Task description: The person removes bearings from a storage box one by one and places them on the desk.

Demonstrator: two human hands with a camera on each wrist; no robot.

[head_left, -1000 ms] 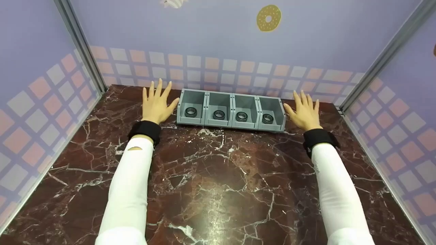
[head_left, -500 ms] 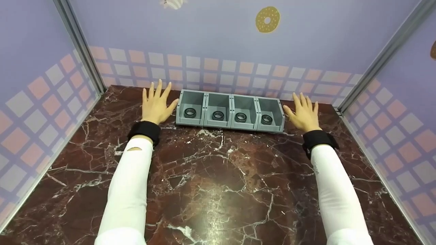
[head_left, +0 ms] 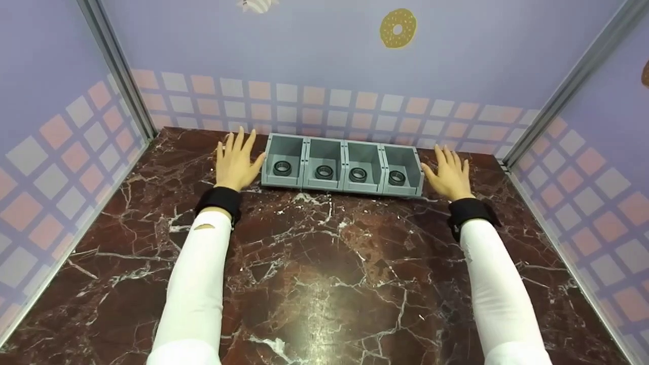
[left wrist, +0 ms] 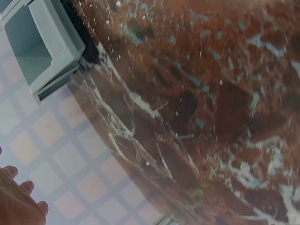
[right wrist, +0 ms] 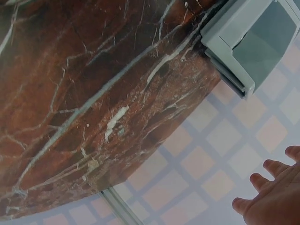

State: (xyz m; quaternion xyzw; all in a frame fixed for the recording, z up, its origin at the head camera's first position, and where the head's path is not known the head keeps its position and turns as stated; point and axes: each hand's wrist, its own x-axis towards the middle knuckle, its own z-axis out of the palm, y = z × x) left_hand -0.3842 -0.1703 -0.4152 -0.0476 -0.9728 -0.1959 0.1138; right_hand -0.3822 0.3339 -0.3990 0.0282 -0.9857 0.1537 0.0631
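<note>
Head view: left hand [head_left: 235, 165] and right hand [head_left: 448, 175] flank the bin row [head_left: 343, 165], fingers straight and apart, holding nothing. Judged step: pre-grasp; next, close inward on both end walls.

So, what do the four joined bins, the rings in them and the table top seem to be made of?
The bins look like moulded grey plastic with a matte finish: even colour, thin walls. The rings are black and slightly glossy, perhaps rubber or metal; too small to tell. The table top looks like polished dark red marble or an imitation: white veins, a light reflection.
</note>
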